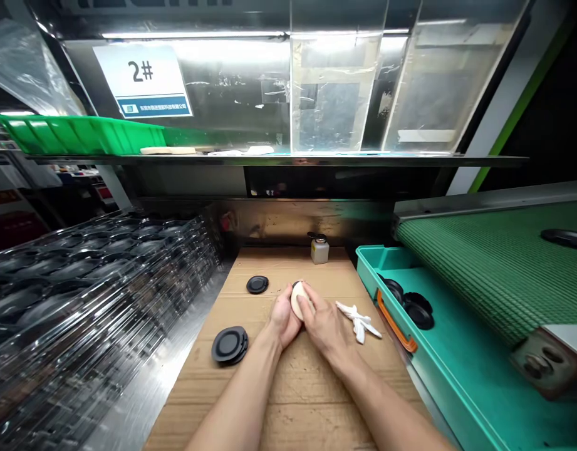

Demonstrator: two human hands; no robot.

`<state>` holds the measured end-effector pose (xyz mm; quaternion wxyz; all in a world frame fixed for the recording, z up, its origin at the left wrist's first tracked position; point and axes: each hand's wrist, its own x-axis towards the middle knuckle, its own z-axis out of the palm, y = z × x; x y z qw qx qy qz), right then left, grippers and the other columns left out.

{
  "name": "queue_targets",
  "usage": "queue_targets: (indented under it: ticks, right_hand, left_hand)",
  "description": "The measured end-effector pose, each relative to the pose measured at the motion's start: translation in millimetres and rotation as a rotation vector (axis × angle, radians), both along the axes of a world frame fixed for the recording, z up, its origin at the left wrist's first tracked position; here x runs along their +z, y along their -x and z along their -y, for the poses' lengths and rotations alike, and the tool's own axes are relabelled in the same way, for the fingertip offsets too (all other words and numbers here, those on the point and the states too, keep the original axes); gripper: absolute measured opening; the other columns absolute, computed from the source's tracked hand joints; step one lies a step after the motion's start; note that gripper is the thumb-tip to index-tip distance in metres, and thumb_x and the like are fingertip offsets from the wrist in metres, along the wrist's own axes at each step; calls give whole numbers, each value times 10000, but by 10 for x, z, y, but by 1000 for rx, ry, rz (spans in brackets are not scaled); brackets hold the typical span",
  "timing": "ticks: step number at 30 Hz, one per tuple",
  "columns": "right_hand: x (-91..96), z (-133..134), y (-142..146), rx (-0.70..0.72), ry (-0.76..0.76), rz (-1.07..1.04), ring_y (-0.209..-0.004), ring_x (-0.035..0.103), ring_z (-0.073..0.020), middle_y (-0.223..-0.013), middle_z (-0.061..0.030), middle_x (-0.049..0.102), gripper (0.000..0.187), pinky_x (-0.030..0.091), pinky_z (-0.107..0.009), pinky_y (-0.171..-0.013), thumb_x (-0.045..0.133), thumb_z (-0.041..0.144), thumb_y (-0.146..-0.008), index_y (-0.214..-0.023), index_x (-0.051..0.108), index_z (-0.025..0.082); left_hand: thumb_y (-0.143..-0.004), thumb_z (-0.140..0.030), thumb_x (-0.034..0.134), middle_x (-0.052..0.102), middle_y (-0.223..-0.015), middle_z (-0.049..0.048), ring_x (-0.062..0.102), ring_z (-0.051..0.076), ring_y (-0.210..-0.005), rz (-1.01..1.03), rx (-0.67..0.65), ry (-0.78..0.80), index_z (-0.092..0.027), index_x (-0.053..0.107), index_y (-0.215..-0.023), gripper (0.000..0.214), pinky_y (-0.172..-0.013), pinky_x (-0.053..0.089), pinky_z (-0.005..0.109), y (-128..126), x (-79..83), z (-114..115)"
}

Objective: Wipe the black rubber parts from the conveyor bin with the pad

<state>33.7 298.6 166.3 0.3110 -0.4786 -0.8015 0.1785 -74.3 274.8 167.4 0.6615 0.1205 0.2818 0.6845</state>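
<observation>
A cardboard-covered workbench (pixel 300 401) runs forward between a tall stack of clear plastic trays (pixel 91 294) on the left and a green mesh conveyor belt (pixel 499 269) on the right. A teal bin (pixel 457 369) with an orange handle (pixel 395 321) sits beside the bench, below the belt, holding black rubber discs (pixel 418 311). On the cardboard, a small stack of black discs (pixel 229 346) lies just beyond the left forearm, and a single black disc (pixel 257 284) lies farther forward. A small white bottle (pixel 319 249) stands at the far end. A crumpled white cloth (pixel 358 321) lies just beside the right hand (pixel 323 319). That hand and the left hand (pixel 283 316) are close together, clamped from either side on a pale oval pad (pixel 298 300), held just above the cardboard. A dark curved edge (pixel 296 285) shows behind the pad, mostly hidden.
</observation>
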Motion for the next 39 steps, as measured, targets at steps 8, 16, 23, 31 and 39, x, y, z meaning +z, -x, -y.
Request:
queue_targets:
  ticks: [8,16,23,31,39]
  right_hand:
    - [34,-45,45,-102,-7,121,-831,674,-246,-951,-81,718,486,466,-306,-703,319,501,-959,-1383,463,309]
    - [-30,-109,47,-123,-9,177,-800,675,-263,-902,-86,719,502,455,-325,-687,278,537,-959,-1372,471,329]
    - [-3,-56,40,-117,-9,192,-814,673,-266,-915,-82,718,498,460,-329,-689,271,532,-961,-1375,465,335]
    - [23,-24,39,-102,5,167,-824,675,-257,-930,-72,718,469,469,-326,-706,297,504,-961,-1358,485,338]
    - [12,-137,3,-124,38,17,-888,665,-255,-968,-70,715,450,471,-324,-759,358,481,-943,-1318,532,305]
  left_hand:
    - [-955,-328,376,683,-1067,151,654,222,-991,-22,29,31,-100,621,-1081,357,-882,524,357,-30,-47,-40]
    - [-950,-361,395,678,-1073,170,659,229,-979,-42,47,56,-92,627,-1057,371,-881,532,369,-17,-94,-51]
    - [-950,-345,388,685,-1047,163,662,230,-971,-32,50,72,-96,623,-1031,352,-875,538,381,-4,-78,-47]
    - [-943,-324,409,691,-1016,164,675,226,-920,-72,45,63,-89,620,-1015,324,-853,544,381,8,-80,-20]
    - [-934,-304,432,692,-979,158,676,223,-878,-120,54,51,-97,618,-987,283,-828,553,384,10,-82,-29]
